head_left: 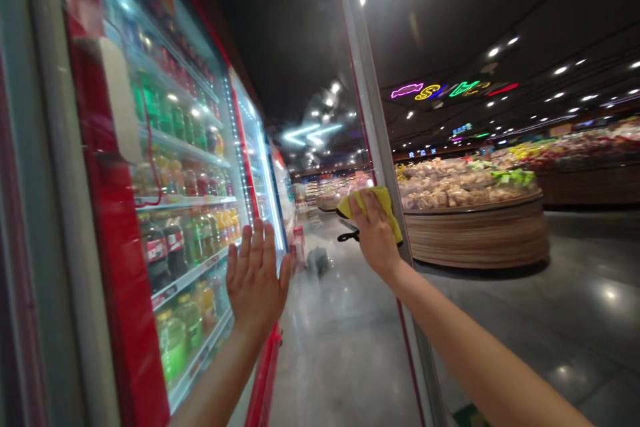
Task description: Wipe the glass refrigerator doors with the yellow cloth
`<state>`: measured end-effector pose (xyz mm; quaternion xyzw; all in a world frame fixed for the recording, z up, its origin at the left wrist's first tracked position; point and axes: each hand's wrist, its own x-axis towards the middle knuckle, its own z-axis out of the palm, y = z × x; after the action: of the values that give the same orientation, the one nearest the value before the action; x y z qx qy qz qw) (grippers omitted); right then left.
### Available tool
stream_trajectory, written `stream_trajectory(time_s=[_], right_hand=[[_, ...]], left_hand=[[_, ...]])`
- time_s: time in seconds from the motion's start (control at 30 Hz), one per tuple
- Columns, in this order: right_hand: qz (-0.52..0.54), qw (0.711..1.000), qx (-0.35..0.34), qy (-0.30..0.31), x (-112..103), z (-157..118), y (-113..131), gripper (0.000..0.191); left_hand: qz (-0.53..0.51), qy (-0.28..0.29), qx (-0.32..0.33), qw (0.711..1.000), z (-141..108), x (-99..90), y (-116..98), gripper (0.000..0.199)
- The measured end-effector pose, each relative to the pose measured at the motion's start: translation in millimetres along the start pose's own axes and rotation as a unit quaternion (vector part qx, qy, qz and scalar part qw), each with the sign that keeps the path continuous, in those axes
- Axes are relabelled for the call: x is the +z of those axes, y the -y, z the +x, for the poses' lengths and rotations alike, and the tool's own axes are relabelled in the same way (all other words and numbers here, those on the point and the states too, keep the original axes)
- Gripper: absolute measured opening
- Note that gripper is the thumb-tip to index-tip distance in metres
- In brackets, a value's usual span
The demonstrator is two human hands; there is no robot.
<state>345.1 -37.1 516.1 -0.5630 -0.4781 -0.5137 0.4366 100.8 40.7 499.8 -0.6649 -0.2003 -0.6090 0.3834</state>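
A yellow cloth [387, 207] with a dark edge is under my right hand [374, 230], whose fingers press it against the glass beside the grey door frame [373, 80]. A black loop hangs just left of the cloth. My left hand [257, 273] is raised with its fingers stretched out and nothing in it. It is in front of the lit drinks fridge [113, 247], near the fridge's right side; whether it touches glass I cannot tell. Bottles [173, 340] stand on the fridge shelves.
More lit fridges [257, 160] stretch ahead on the left. On the right stands a rounded wooden display [475, 233] heaped with goods, with another behind it. A shiny grey floor [340, 347] runs between. Neon signs [427, 91] hang from the dark ceiling.
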Motion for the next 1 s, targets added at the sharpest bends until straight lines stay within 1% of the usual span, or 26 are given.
stream_trajectory(time_s=[0.07,0.13,0.23,0.3,0.33,0.4,0.47,0.53,0.57,0.6,0.67,0.73,0.77,0.83,0.93,1.0], right_hand=[[-0.002,1.000,0.024,-0.015,-1.3,16.9,0.6,0.074],[0.000,0.999,0.043,-0.032,-5.2,26.4,0.0,0.073],[-0.005,0.998,0.044,-0.046,-10.4,18.7,-0.5,0.072],[-0.011,0.998,0.040,-0.052,-11.0,12.8,-1.2,0.071],[-0.013,0.997,0.040,-0.057,-10.9,14.8,-2.0,0.070],[-0.011,0.997,0.045,-0.069,-11.7,32.1,-4.5,0.066],[-0.002,0.995,0.052,-0.081,-14.8,59.3,-7.2,0.063],[0.010,0.995,0.044,-0.087,-19.5,79.0,-9.2,0.065],[0.013,0.996,0.032,-0.084,-21.9,81.2,-10.2,0.065],[0.013,0.997,0.016,-0.078,-24.0,77.5,-11.4,0.065],[0.001,0.998,-0.020,-0.058,-25.7,57.4,-14.9,0.062],[-0.020,0.998,-0.049,-0.042,-23.6,35.9,-19.0,0.059],[-0.026,0.997,-0.057,-0.040,-21.5,30.5,-20.5,0.059],[-0.031,0.997,-0.050,-0.048,-16.4,35.1,-20.3,0.060],[-0.013,0.997,0.005,-0.081,-10.3,62.2,-10.9,0.058],[0.002,0.995,0.017,-0.097,-8.7,69.7,-3.2,0.055]], left_hand=[[-0.009,-0.004,0.003,1.000,-0.5,-2.6,1.2,0.079],[-0.020,-0.009,0.006,1.000,-1.1,-6.1,2.9,0.079],[-0.046,-0.018,0.002,0.999,0.7,-9.7,4.7,0.080],[-0.065,-0.022,0.003,0.998,7.3,-8.3,3.5,0.082],[-0.074,-0.021,0.013,0.997,12.9,-6.3,1.9,0.083],[-0.085,-0.015,0.050,0.995,28.8,0.1,-3.0,0.083],[-0.091,-0.006,0.086,0.992,48.2,7.9,-8.6,0.083],[-0.090,-0.003,0.104,0.991,66.5,14.9,-12.8,0.085],[-0.088,-0.002,0.108,0.990,73.9,17.7,-14.0,0.085],[-0.085,-0.002,0.110,0.990,79.5,19.9,-14.7,0.085],[-0.079,-0.004,0.114,0.990,85.6,22.9,-14.5,0.082],[-0.073,-0.006,0.127,0.989,86.2,24.6,-13.3,0.077],[-0.071,-0.004,0.137,0.988,85.3,25.2,-12.6,0.075],[-0.064,-0.001,0.150,0.987,83.1,26.2,-11.4,0.070],[-0.055,-0.004,0.152,0.987,81.0,28.0,-10.3,0.065],[-0.050,-0.011,0.152,0.987,80.1,29.5,-9.6,0.063]])
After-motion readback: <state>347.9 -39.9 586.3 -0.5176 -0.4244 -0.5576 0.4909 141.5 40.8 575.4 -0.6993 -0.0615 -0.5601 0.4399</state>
